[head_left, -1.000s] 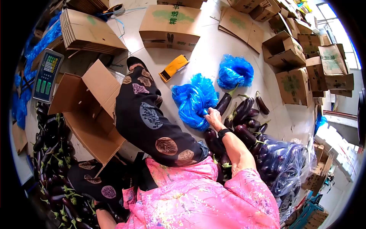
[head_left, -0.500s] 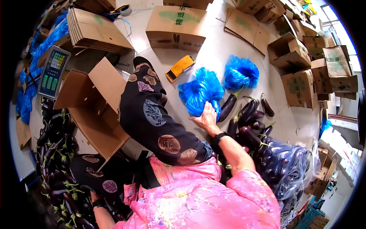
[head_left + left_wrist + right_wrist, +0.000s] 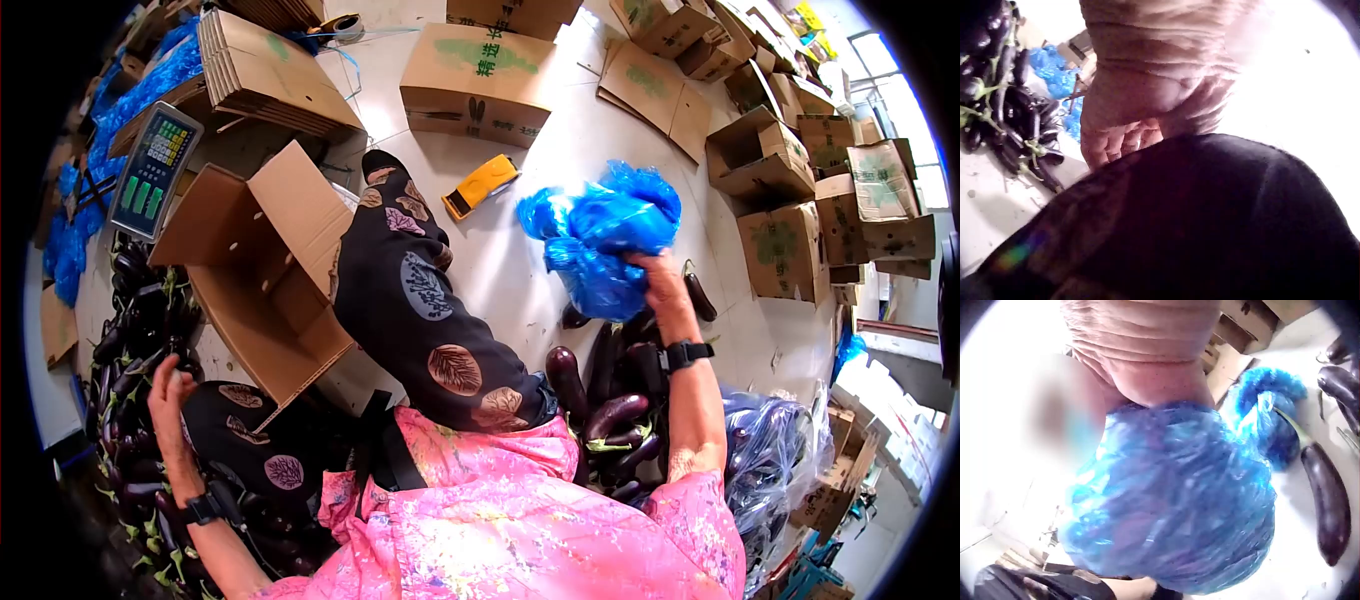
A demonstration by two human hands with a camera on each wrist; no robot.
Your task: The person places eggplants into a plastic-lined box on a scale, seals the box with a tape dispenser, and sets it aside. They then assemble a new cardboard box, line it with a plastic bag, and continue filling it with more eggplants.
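In the head view my right hand grips a bunched blue plastic bag, lifted above the floor and overlapping a second blue bag. The right wrist view shows the gripped bag bulging below the palm, with the other bag and an eggplant to its right. My left hand hovers by the left knee, fingers loosely bent and empty, beside a long heap of eggplants. Its fingers partly vanish behind dark cloth in the left wrist view.
An open carton stands left of the outstretched leg. A yellow tape dispenser and a closed carton lie ahead. Eggplants surround the right forearm, near a clear bag of eggplants. A scale display is far left.
My right hand has closed on the nearer blue bag and moved it up and right toward the other one. My left hand has risen into view beside the knee.
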